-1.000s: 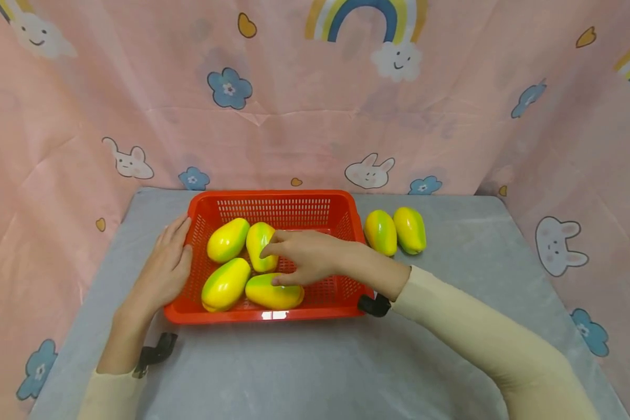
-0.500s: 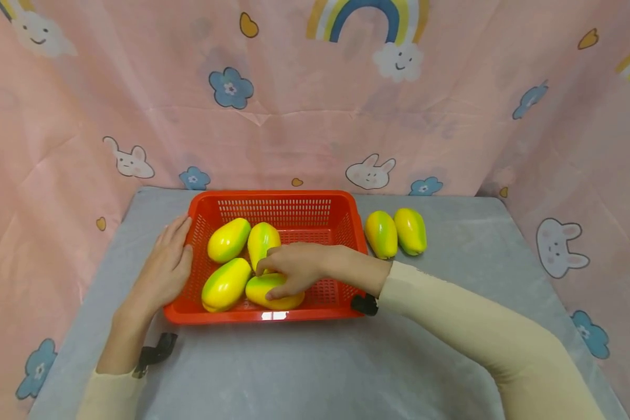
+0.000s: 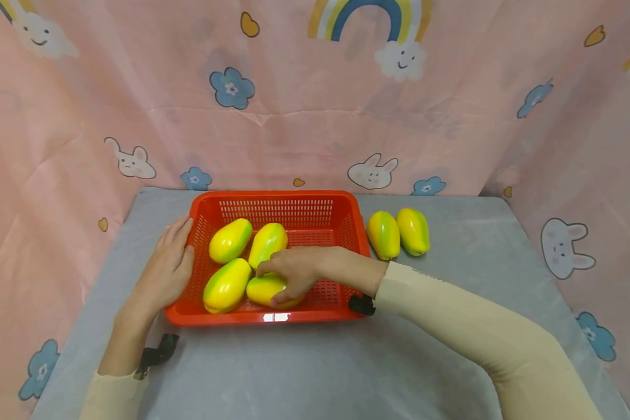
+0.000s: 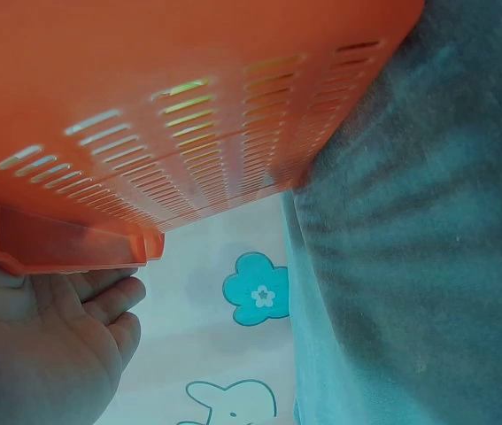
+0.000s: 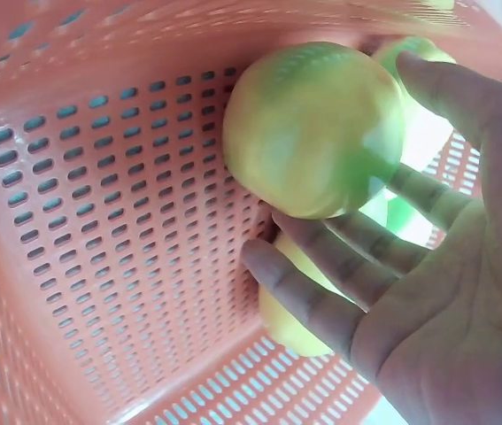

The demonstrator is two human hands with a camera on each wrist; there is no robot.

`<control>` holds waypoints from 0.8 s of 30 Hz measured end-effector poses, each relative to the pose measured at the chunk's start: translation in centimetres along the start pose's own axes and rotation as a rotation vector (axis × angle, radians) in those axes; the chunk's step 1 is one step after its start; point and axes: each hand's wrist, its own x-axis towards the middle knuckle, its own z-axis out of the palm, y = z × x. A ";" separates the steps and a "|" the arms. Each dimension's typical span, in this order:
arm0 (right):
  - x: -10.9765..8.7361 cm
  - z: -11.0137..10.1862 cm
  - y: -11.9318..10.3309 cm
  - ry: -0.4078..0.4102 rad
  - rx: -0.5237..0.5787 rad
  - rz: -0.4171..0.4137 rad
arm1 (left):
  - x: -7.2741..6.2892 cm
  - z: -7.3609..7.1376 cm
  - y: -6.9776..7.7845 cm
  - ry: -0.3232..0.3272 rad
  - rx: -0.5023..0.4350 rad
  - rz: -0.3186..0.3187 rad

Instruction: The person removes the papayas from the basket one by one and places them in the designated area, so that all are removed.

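Observation:
My right hand (image 3: 294, 271) reaches into the red plastic basket (image 3: 268, 317) and grips a glossy yellow-green fruit (image 3: 262, 289), shaped like a mango or papaya. Its thumb lies on the near side, its fingers on the far side. In the right wrist view that fruit (image 5: 308, 133) sits between thumb and fingers. Three similar fruits lie in the basket: one at back left (image 3: 230, 241), one at front left (image 3: 227, 286) and one behind the gripped fruit (image 3: 269, 242). My left hand (image 3: 167, 268) rests along the basket's left rim, its fingers against the rim's outside in the left wrist view.
Two more yellow-green fruits, one nearer the basket (image 3: 384, 235) and one beyond it (image 3: 413, 231), lie side by side on the grey cloth (image 3: 304, 367). A pink patterned curtain (image 3: 294, 134) hangs behind the table and along both sides.
My right hand has lowered onto the front right fruit and gripped it. The fruit behind it has tilted and shifted slightly right. My left hand stays on the rim.

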 end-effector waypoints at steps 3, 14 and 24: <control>0.1 0.0 0.0 0.001 0.001 0.004 | 0.0 0.0 0.0 0.004 0.003 0.004; 0.2 0.1 -0.1 -0.015 -0.003 0.012 | 0.0 0.0 0.0 0.003 0.001 0.009; 0.0 0.4 0.0 0.000 0.013 0.012 | 0.0 0.0 0.0 0.005 -0.008 0.013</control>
